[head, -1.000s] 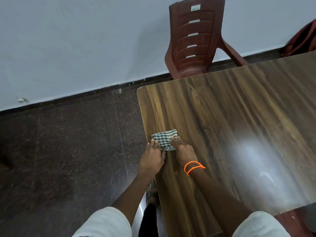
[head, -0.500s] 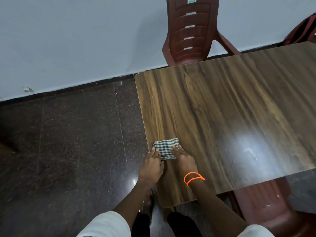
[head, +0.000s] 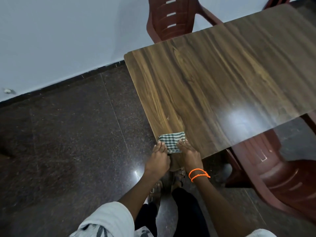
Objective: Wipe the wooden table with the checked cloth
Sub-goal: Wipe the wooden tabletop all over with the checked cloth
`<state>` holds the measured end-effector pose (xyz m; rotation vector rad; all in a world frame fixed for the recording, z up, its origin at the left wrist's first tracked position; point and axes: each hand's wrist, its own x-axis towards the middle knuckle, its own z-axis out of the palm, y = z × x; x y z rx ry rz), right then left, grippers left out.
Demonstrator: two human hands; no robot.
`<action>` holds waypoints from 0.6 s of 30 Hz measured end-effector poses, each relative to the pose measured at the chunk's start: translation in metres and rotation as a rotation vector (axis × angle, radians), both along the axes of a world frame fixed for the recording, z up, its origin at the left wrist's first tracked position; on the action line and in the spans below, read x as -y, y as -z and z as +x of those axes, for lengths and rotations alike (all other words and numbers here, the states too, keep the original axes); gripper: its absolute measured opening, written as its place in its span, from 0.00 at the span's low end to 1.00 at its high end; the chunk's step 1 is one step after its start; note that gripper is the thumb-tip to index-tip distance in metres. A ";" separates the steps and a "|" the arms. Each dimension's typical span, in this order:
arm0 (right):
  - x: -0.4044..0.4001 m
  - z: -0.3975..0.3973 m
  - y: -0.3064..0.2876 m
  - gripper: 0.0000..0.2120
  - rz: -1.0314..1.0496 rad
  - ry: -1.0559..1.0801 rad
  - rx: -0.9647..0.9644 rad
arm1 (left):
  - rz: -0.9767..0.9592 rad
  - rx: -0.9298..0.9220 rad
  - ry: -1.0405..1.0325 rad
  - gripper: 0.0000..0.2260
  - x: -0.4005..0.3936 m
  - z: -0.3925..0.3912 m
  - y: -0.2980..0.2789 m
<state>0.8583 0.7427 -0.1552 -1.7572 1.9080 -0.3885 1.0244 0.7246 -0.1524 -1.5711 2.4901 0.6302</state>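
Both hands lie flat on the folded checked cloth (head: 171, 141), which sits at the near corner of the wooden table (head: 213, 86), under and just ahead of the fingertips. The left hand (head: 158, 160) presses its straight fingers on the cloth's left edge, and the right hand (head: 189, 153), with an orange cord band (head: 198, 174) at the wrist, presses likewise on the right edge; neither is curled round the fabric. To wipe well from here, I judge the palms should keep even downward pressure and push the pad away along the grain in long overlapping passes, so the fold does not bunch or slip off the edge beside the left hand. The cloth is a soft woven rectangle in dark green and white checks. The tabletop is a smooth, glossy wood-grain sheet with rounded corners, showing a bright glare patch well to the right of the right hand.
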 end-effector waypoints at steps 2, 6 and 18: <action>-0.014 0.003 0.001 0.22 -0.020 0.030 -0.004 | 0.007 -0.003 0.029 0.25 -0.010 0.002 0.001; -0.041 0.006 0.003 0.23 -0.019 0.070 -0.017 | 0.013 -0.029 0.071 0.25 -0.029 0.005 0.001; -0.108 0.015 0.002 0.12 -0.243 0.458 0.308 | -0.051 -0.443 -0.241 0.08 -0.056 0.012 -0.007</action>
